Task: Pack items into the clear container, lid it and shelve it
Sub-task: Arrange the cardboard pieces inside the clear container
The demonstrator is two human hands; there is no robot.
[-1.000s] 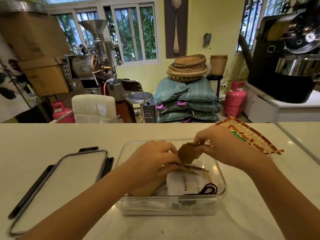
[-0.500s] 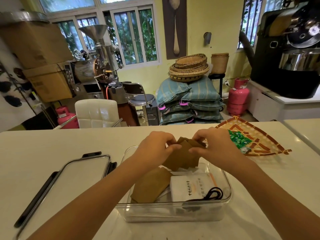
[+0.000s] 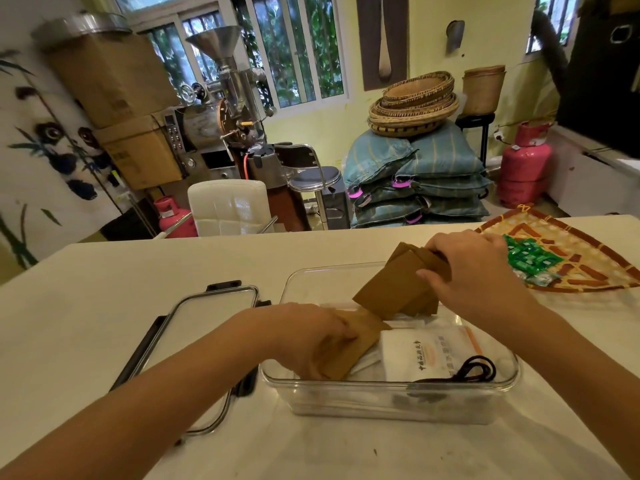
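White counter — lid beside clear container, right hand fingers clamped on brown packets.

**Room condition: crowded storage and work area**

We note pale yellow walls, barred windows admitting daylight, a steel roasting machine, stacked cardboard boxes, piled blue sacks topped with woven baskets, and two pink gas cylinders.

Small coffee roastery workroom, hopper-topped drum roaster, stacked green sacks, pink gas cylinder, woven trays
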